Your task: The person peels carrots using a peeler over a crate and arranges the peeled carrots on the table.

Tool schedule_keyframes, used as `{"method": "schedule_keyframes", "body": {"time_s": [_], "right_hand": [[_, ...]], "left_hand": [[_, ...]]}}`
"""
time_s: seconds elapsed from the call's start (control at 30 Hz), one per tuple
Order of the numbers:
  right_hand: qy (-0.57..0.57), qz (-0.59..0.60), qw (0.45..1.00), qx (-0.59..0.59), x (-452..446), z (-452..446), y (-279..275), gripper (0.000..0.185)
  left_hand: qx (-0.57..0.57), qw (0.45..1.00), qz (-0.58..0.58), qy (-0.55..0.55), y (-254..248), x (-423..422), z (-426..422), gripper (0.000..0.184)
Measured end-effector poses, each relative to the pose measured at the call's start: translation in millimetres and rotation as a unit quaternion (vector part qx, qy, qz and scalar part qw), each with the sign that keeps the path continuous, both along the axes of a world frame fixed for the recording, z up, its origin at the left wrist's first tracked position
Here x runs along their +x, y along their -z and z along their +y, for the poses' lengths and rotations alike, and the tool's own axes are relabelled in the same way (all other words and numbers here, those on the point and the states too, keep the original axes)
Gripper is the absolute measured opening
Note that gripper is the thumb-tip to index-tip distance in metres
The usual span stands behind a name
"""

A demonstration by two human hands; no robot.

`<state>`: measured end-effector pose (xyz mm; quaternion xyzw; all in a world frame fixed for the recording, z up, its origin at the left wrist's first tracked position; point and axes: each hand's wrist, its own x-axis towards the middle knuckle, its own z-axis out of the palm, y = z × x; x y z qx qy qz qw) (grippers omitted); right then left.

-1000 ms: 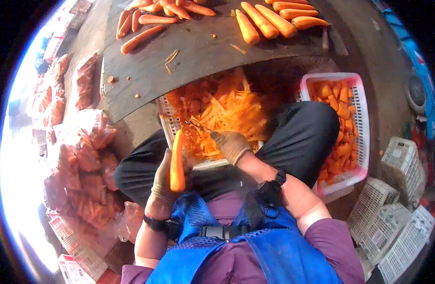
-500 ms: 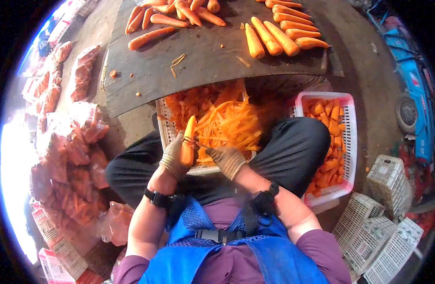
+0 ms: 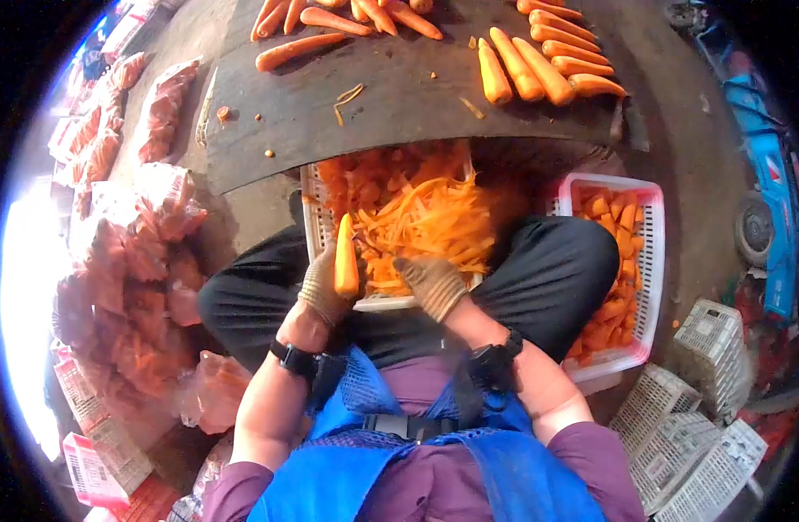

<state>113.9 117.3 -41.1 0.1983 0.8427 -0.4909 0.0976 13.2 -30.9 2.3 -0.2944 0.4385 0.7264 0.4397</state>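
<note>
My left hand (image 3: 324,280), in a striped work glove, is closed around an orange carrot (image 3: 346,261) held upright, tip away from me. My right hand (image 3: 436,287), gloved too, is closed just to the right of the carrot. It holds a thin peeler (image 3: 371,250), mostly blurred, its head close to the carrot's side. Both hands are above the near end of a white crate (image 3: 313,228) between my legs. Long carrot peelings (image 3: 434,222) fill that crate, bright ones heaped over darker ones.
A dark board (image 3: 391,96) ahead carries unpeeled carrots (image 3: 301,52) at left and peeled carrots (image 3: 551,74) at right. Right of my knee stands a pink-white basket (image 3: 650,261) of carrot pieces. Plastic bags (image 3: 130,296) lie left; empty-looking crates (image 3: 678,435) stand lower right.
The peeler has come off the front of the carrot, and my right hand has shifted slightly away from it. The whole view has shifted a little; my left hand still holds the carrot.
</note>
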Motion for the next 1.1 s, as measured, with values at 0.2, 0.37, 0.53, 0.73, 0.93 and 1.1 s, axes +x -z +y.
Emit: {"method": "schedule_keyframes", "body": {"time_s": [0.2, 0.37, 0.53, 0.73, 0.93, 1.1], "right_hand": [[-0.051, 0.004, 0.999, 0.004, 5.6, -5.8, -2.5, 0.069], [-0.03, -0.031, 0.998, 0.037, 3.9, -2.6, -13.5, 0.065], [0.021, -0.065, 0.997, 0.032, -2.2, 4.6, -6.4, 0.063], [0.106, -0.088, 0.99, -0.015, -14.2, 10.3, 6.6, 0.07], [0.105, -0.07, 0.989, -0.081, -3.7, -0.3, 14.0, 0.055], [0.122, -0.058, 0.981, -0.139, 1.8, 5.3, -1.7, 0.064]], "left_hand": [[0.037, 0.999, -0.017, 0.02, 29.2, -17.6, 10.5, 0.028], [0.005, 0.998, -0.052, 0.046, 8.4, -10.3, 19.6, 0.034], [-0.042, 0.987, -0.029, 0.149, -38.4, 13.0, 2.8, 0.037], [0.116, 0.987, -0.065, 0.089, -47.7, 10.7, -45.7, 0.04], [-0.068, 0.986, 0.061, 0.137, -57.5, -16.0, -10.6, 0.039], [-0.033, 0.98, 0.115, 0.161, -61.6, -66.8, 32.1, 0.036]]}}
